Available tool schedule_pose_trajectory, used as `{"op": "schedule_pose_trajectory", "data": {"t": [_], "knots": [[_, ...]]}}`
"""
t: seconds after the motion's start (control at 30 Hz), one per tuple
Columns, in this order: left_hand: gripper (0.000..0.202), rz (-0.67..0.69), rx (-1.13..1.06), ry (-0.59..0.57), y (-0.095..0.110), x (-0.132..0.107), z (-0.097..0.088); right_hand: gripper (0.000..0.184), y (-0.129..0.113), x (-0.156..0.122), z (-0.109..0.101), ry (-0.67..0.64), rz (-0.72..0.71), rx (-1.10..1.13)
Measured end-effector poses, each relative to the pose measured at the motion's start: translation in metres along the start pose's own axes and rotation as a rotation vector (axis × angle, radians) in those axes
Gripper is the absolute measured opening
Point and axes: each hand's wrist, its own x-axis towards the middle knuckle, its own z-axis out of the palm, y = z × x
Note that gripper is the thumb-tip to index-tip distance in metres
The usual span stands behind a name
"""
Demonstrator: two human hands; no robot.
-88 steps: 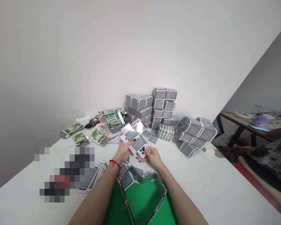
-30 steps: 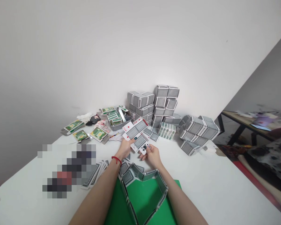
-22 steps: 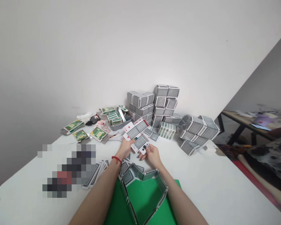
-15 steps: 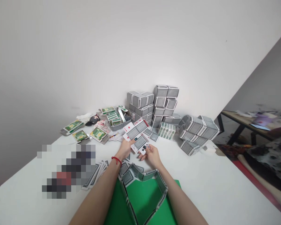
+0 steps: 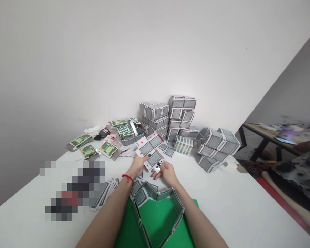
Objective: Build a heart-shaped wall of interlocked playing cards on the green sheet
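Note:
Both hands are raised over the middle of the white table. My left hand (image 5: pixel 137 166), with a red cord at the wrist, grips a strip of joined playing cards (image 5: pixel 149 147) that shows grey backs and some red diamond faces. The thumb presses on the upper side. At the strip's near right end, my right hand (image 5: pixel 166 173) pinches a black-suited card corner between thumb and fingers. Whether that card is joined to the strip I cannot tell. Below my hands stands an angular wall of folded cards (image 5: pixel 177 202) on a green mat (image 5: pixel 158 217).
Block stacks built of cards (image 5: pixel 155 113) lean near the wall, with another block group (image 5: pixel 218 144) at right. Green card packs (image 5: pixel 183 145) and opened card boxes (image 5: pixel 108 148) lie behind my hands. Loose cards (image 5: pixel 103 194) are spread at left beside a blurred-out patch.
The strip stays in my left hand, almost still. My right fingers have shifted slightly at the card corner, and the whole view has moved a little.

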Motion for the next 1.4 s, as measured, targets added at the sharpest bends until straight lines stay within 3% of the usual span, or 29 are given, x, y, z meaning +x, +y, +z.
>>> {"op": "schedule_pose_trajectory", "data": {"t": [0.2,0.3,0.4,0.57,0.8,0.97,1.03,1.1,1.4], "knots": [[0.038,-0.022,-0.079,-0.056,0.0,0.003,-0.003,0.041,-0.008,-0.003,-0.002,0.042,-0.044,-0.062],[0.034,0.003,-0.109,-0.077,0.0,0.007,-0.006,0.039,-0.013,-0.005,-0.007,0.135,-0.1,-0.142],[0.031,0.016,-0.134,-0.087,0.003,0.009,-0.01,0.041,-0.015,-0.004,-0.014,0.226,-0.157,-0.088],[0.03,-0.137,-0.107,-0.039,0.011,0.005,-0.014,0.04,-0.011,0.002,-0.026,0.318,-0.205,0.026],[0.063,-0.245,-0.209,-0.104,0.029,-0.003,-0.017,0.042,-0.014,0.002,-0.028,0.346,-0.171,0.295],[0.04,-0.257,-0.08,-0.128,0.022,-0.005,-0.015,0.056,-0.014,0.006,-0.03,0.43,-0.233,0.215],[0.038,-0.232,0.014,-0.102,0.017,-0.004,-0.015,0.046,-0.014,0.007,-0.031,0.451,-0.231,0.201],[0.039,-0.211,0.081,-0.092,0.016,-0.002,-0.014,0.033,-0.015,0.007,-0.033,0.441,-0.182,0.203],[0.045,-0.209,0.184,-0.157,0.029,0.0,-0.022,0.035,-0.029,0.001,-0.036,0.218,-0.019,0.242]]}}
